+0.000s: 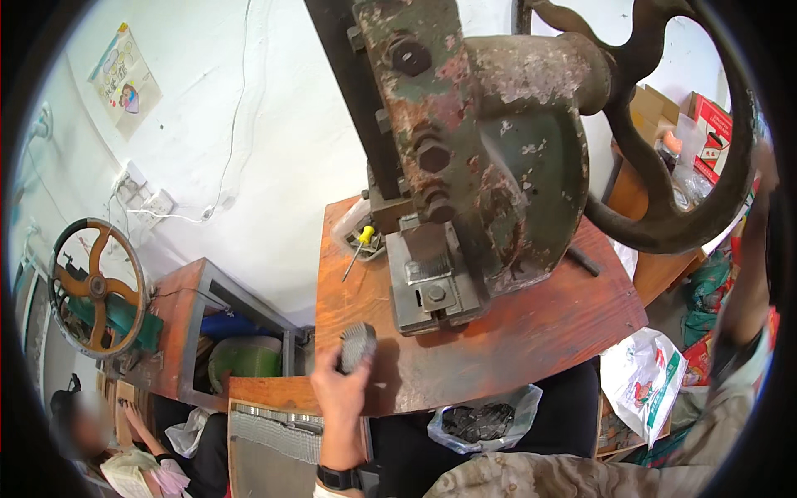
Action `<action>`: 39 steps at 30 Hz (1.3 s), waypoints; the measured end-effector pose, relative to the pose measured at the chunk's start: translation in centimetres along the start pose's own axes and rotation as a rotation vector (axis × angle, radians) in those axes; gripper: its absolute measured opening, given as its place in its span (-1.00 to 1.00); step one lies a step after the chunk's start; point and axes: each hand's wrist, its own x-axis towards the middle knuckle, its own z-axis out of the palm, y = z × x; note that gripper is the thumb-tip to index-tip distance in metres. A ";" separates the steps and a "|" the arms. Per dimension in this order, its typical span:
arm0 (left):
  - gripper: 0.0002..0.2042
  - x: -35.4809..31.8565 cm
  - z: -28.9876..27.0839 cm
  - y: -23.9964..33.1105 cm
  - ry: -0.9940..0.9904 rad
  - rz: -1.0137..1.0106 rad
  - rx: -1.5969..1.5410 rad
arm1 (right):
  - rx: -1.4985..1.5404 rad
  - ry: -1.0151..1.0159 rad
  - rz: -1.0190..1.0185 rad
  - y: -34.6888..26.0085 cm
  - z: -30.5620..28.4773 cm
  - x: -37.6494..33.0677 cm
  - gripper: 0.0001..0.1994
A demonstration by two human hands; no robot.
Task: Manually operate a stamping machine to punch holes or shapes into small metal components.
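Note:
My left hand is closed round a small stack of thin grey metal strips, just above the wooden bench top. To its right stands an old hand press with chipped green paint. Under the ram sits a metal die block, with a bright ridged piece on it. At the far right my right arm is raised, and my right hand is closed on the rim of the press's large handwheel. The dark picture edge partly hides those fingers.
Behind the die lie a yellow-handled screwdriver and a plastic tub. Below the bench top are a tray of metal strips and a clear bag of dark pieces. Another person sits at left, near a second handwheel.

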 end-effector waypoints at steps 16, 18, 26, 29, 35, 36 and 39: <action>-0.15 -5.6 5.4 0.0 -0.227 0.307 0.095 | -0.005 -1.126 -0.521 -3.5 18.2 -20.8 -0.23; -0.15 -5.5 5.4 0.1 -0.235 0.322 0.064 | -0.038 -1.029 -0.497 -2.5 18.3 -20.9 -0.18; -0.32 -5.4 7.1 3.5 -0.208 0.472 0.570 | 0.168 -0.942 -0.216 1.0 16.5 -21.5 -0.24; -0.46 -5.6 8.1 2.7 -0.201 0.480 0.617 | 0.268 -0.893 -0.207 1.1 16.7 -21.4 -0.30; -0.52 -6.1 4.1 3.7 -0.344 -0.550 -1.079 | 0.381 -0.823 -0.128 1.4 16.3 -21.5 -0.46; -0.45 -6.1 3.1 3.7 -0.431 -0.736 -1.431 | 0.400 -0.823 -0.127 1.6 16.3 -21.6 -0.46; -0.36 -7.3 1.8 3.4 -0.526 -0.830 -1.615 | 0.397 -0.820 -0.143 1.9 16.4 -21.7 -0.54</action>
